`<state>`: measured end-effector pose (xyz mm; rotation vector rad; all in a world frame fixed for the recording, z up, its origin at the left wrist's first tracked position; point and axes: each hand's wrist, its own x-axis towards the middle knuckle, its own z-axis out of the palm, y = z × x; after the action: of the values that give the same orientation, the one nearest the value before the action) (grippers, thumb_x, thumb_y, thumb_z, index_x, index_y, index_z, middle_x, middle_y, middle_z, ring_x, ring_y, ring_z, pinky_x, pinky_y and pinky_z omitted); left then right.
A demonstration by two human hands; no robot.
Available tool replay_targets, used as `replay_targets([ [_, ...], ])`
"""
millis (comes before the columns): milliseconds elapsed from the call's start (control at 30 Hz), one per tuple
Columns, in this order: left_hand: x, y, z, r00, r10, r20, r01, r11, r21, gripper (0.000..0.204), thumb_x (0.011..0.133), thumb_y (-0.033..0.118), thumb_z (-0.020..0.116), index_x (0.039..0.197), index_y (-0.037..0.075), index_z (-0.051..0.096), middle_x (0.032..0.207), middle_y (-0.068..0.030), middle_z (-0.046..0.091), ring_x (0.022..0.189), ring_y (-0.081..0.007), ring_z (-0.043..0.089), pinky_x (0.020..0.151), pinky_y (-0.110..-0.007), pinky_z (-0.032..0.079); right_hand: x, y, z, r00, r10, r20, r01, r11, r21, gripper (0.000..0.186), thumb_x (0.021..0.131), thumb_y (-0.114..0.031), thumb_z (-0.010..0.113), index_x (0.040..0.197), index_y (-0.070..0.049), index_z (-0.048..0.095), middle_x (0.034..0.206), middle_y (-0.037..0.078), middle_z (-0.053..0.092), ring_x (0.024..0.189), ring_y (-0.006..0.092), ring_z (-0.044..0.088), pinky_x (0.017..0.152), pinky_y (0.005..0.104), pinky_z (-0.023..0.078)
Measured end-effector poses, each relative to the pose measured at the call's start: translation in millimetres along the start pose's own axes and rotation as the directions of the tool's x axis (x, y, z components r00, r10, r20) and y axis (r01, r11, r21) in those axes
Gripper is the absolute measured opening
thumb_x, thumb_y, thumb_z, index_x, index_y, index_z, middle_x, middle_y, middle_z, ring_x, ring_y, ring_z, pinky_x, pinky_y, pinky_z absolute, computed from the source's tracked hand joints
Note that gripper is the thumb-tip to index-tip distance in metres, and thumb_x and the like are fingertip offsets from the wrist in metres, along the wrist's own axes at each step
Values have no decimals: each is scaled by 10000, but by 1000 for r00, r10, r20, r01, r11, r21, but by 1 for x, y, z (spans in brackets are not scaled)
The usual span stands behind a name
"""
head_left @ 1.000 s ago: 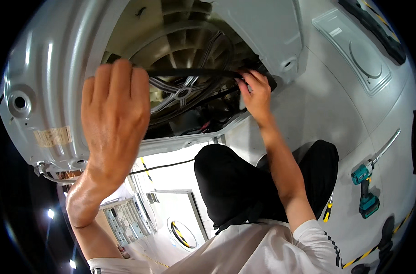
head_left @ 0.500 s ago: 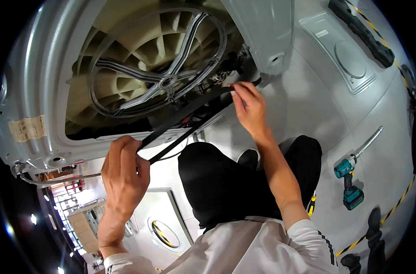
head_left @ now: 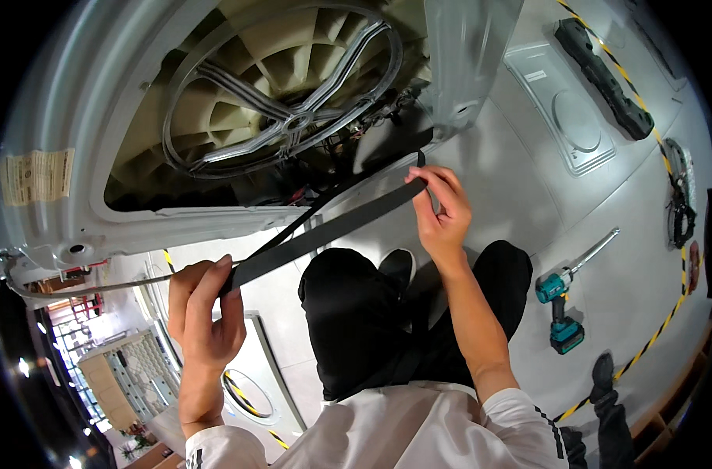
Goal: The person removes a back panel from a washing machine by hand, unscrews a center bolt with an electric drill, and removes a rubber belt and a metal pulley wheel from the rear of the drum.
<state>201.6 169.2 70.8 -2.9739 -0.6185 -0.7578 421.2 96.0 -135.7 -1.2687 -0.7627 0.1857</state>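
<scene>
My left hand (head_left: 205, 316) grips a flat black belt (head_left: 324, 225) at lower left, thumb and fingers pinched on it. My right hand (head_left: 443, 211) pinches the same belt farther right. It hangs as a long loop below the opening in a grey metal appliance cabinet (head_left: 59, 125), partly over the opening's lower right edge. Inside the opening are a spoked metal pulley wheel (head_left: 297, 123) and a ribbed cream drum (head_left: 278, 55). The far end of the loop is partly in shadow. A thin hose (head_left: 98, 288) runs from the cabinet's lower left corner toward my left hand.
Right on the floor: cordless drill (head_left: 559, 291), grey panel (head_left: 555, 109), black elongated part (head_left: 606, 78), cables (head_left: 681, 195), striped tape (head_left: 649, 345). Another person's legs (head_left: 611, 418) are at lower right. A white panel with round hole (head_left: 274, 375) lies lower left. My knees are below.
My left hand has moved down with the belt, away from the pulley, uncovering the opening. My right hand is also lower, still pinching it. The view has shifted slightly.
</scene>
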Motion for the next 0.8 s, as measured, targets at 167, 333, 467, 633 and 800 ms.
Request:
replay_targets([
  [167,-11,26,-15,1000,5,-29,-13,966,-258,380,707,-90,610,1067,31,590,797,-89,488,619,-201,526,522,-283,423,-3,-32,-28,1000,19,18,-19,1000,18,195,765,76,588,944,27,647,898,93,604,767,180,585,703,263,464],
  [333,-15,59,-19,995,9,-100,-41,945,-324,424,733,-19,651,1129,82,540,817,-78,475,502,-175,495,427,-285,387,-1,-54,-62,999,-50,18,50,998,-38,185,754,78,623,932,36,643,899,104,591,773,190,585,703,263,469],
  [467,-15,92,-28,989,-64,-132,9,924,-383,472,731,5,635,1171,134,520,732,-65,463,501,-166,485,425,-278,372,-3,-64,-86,998,-51,20,51,998,32,237,742,80,629,974,30,637,914,106,590,783,193,585,702,268,475],
  [633,-16,91,-14,967,-52,-249,16,989,-147,310,772,-23,537,1078,-48,581,706,-95,544,591,-190,500,565,-277,396,-15,-68,-109,969,93,228,-60,988,-145,328,720,44,679,1041,26,617,957,94,611,823,186,604,747,278,479],
  [800,-54,70,-19,836,-522,-168,441,823,-359,259,916,36,495,1147,-43,583,640,-18,489,549,-47,431,489,-174,319,-61,-45,-122,849,199,490,-72,961,-266,358,765,-34,683,1102,36,587,1020,107,621,904,187,607,835,293,463],
])
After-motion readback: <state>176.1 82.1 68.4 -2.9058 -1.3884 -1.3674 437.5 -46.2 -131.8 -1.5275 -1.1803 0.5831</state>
